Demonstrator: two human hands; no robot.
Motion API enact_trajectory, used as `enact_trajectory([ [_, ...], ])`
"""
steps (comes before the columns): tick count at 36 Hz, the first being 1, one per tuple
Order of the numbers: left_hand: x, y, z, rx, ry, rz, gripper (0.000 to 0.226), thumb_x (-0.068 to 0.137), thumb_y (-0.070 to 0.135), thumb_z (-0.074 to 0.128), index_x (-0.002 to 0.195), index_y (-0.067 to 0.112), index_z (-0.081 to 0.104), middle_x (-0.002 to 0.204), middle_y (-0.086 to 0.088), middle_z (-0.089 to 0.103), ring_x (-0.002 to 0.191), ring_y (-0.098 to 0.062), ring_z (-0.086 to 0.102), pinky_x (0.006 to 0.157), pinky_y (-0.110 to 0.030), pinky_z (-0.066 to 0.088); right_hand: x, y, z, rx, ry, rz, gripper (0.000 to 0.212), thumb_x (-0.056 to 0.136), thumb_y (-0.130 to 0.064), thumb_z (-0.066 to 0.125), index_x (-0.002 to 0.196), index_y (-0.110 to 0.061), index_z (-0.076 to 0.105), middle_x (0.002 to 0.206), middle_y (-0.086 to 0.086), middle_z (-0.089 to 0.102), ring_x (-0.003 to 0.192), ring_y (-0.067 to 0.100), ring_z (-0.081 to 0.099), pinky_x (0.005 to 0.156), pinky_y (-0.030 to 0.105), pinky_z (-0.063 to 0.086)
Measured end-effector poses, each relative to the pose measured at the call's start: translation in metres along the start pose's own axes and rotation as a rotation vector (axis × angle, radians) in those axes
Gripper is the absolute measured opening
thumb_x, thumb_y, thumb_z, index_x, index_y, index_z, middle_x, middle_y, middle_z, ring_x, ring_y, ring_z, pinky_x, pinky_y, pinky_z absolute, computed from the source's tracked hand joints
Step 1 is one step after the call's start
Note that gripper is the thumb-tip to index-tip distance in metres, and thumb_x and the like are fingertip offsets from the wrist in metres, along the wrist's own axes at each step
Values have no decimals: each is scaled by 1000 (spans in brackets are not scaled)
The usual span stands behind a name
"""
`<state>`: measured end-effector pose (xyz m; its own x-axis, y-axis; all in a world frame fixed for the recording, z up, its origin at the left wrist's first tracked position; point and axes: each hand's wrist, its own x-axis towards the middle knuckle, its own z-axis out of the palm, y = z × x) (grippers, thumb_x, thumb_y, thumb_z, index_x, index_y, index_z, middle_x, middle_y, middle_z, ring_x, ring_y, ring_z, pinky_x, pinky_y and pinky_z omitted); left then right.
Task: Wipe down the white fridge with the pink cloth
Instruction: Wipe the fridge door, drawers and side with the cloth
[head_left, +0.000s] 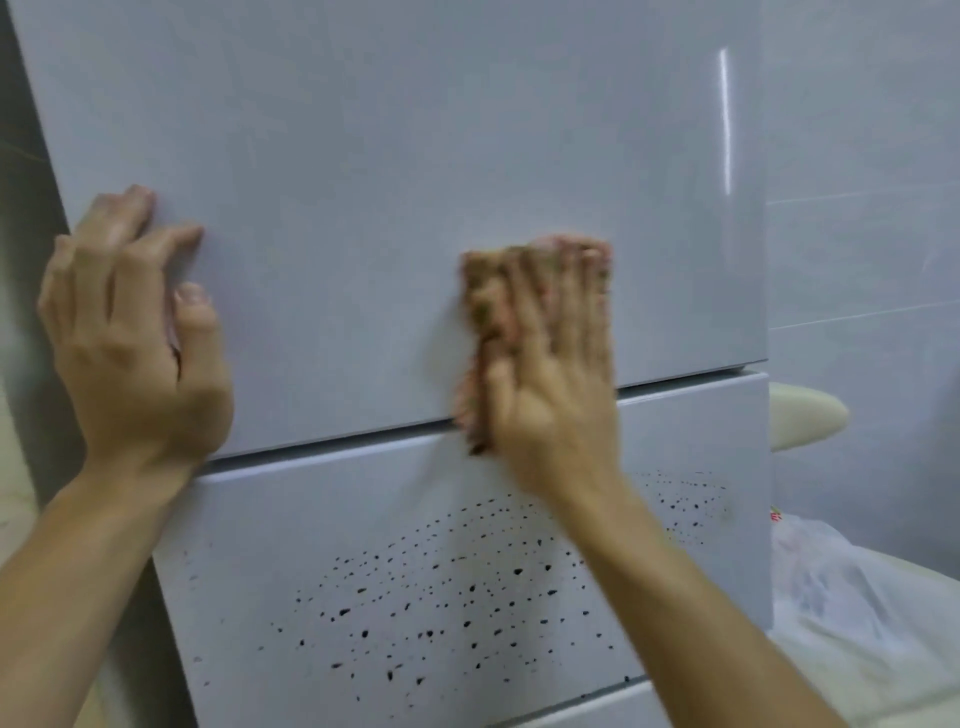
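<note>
Two hands: we see both on the fridge front, one at each side of the view.
Left hand (130, 332): it holds nothing; the fingers are loosely bent and apart, with the fingertips touching the upper door close to its left edge.
Fridge (701, 519): white and glossy, it fills most of the view and is seen at a tilt, with a dark horizontal gap between its panels.
Upper door (363, 156): smooth and shiny, with a bright streak of reflected light near its right edge.
Pink cloth (480, 312): bunched flat against the lower part of the upper door, right of centre and just above the gap; it looks pink with brownish staining and is blurred.
Right hand (550, 374): it lies flat over the cloth, fingers straight and slightly spread, pressing it to the door; the hand is blurred too.
Lower drawer front (249, 519): white, directly under the gap.
Black specks (415, 613): many small dark spots scattered across the drawer front, densest below the right forearm.
Cream rounded object (805, 415): it juts out beside the fridge's right edge; we cannot tell what it is.
Plastic bag (841, 587): translucent white and crumpled, low on the right; a red mark at its upper edge is too small to read.
Tiled wall (872, 156): pale grey, behind the fridge on the right.
</note>
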<state>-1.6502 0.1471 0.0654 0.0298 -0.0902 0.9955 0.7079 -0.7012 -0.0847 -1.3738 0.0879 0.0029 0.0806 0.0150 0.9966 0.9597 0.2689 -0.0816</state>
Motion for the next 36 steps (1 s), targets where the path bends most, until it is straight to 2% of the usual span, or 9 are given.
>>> enact_trajectory([
  [6,0,11,-2,54,67,34,42,108,25,36,135,3,60,154,-20,50,148,-37,42,119,-65,30,24,78,-37,-26,105,422,65,107,-36,31,168,-16,19,174,21,0,161,41,-6,132,48,-6],
  [10,1,13,-3,59,67,29,41,105,21,40,135,2,60,154,-19,50,149,-37,41,124,-57,24,40,74,-36,-67,169,605,60,109,-40,26,168,-33,14,175,15,-6,161,39,-11,130,52,-9],
  [13,-1,13,-2,117,44,52,40,102,17,46,138,2,57,157,-19,46,151,-37,37,128,-52,19,51,58,-26,-114,209,648,63,106,-48,20,168,-36,13,175,17,-4,160,42,-10,129,58,-6],
  [19,0,15,-8,-22,19,-5,42,100,10,44,138,2,60,157,-15,47,152,-31,36,131,-45,15,48,-13,11,-138,151,368,61,109,-44,31,167,-27,23,173,25,5,159,51,-1,129,61,-1],
  [23,0,15,-20,-243,2,-66,43,103,10,34,139,9,58,157,-6,47,154,-21,36,128,-53,25,25,-90,40,-57,38,72,63,104,-42,46,163,-24,35,171,25,16,159,51,4,128,62,7],
  [26,3,14,-27,-334,-16,-90,43,103,15,29,140,16,52,157,-6,45,154,-17,36,122,-25,30,-4,-146,59,21,-89,-110,63,105,-41,50,164,-25,34,172,24,12,160,46,0,129,60,10],
  [28,4,14,-31,-346,-30,-103,43,105,17,27,141,17,50,159,-7,44,154,-18,35,118,-18,29,-18,-171,68,36,-169,-179,65,107,-43,45,166,-24,26,174,20,6,161,42,-5,131,58,6],
  [31,3,15,-34,-337,-67,-109,43,107,17,27,144,19,48,162,-5,41,156,-16,32,118,-16,28,-23,-176,72,13,-207,-243,65,109,-43,32,168,-19,18,175,17,5,162,37,-5,132,53,4],
  [36,4,10,-32,-353,-76,-94,45,106,20,27,146,13,47,161,-11,41,156,-20,33,114,-13,30,-10,-145,64,156,-86,-260,55,107,-18,50,160,-8,39,170,16,26,162,35,13,131,50,19],
])
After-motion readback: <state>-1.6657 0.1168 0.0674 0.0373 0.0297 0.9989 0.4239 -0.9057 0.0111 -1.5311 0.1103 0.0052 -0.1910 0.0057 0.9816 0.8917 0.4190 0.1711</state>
